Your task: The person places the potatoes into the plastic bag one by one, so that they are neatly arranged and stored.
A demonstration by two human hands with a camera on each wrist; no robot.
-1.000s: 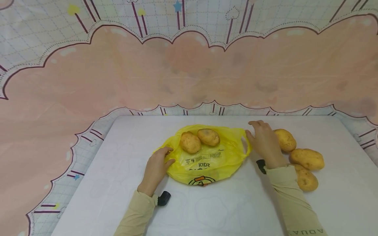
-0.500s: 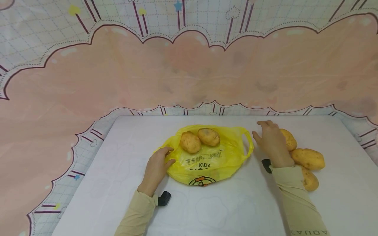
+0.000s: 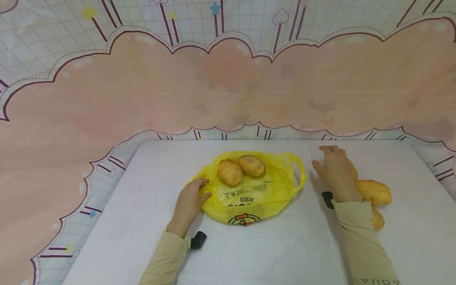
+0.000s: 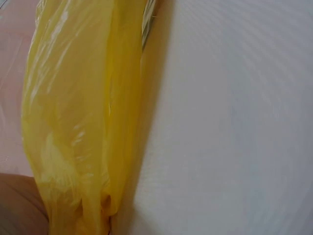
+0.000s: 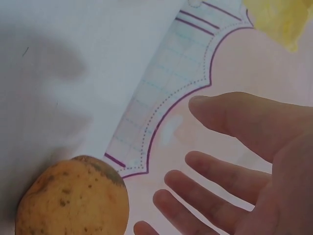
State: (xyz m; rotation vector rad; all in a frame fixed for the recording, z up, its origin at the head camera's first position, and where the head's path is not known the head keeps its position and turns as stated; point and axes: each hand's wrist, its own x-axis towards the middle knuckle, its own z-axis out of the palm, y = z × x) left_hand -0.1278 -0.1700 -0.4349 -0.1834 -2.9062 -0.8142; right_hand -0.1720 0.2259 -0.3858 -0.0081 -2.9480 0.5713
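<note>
Yellow thin plastic forms the handled bag (image 3: 246,211) on the white table (image 3: 256,253), 2 oval tan potatoes (image 3: 230,173) within its rim. The left hand (image 3: 187,206) grips the bag's edge, best held steady; the right hand (image 3: 335,172), fingers apart, holding nothing, hovers near 3 similar potatoes (image 3: 375,192), best cupped singly.

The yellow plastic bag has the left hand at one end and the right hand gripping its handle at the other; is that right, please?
Not quite: the right hand is apart from the handle, near the potatoes, as the head view shows; the left hand is indeed at one end of the yellow plastic bag.
</note>
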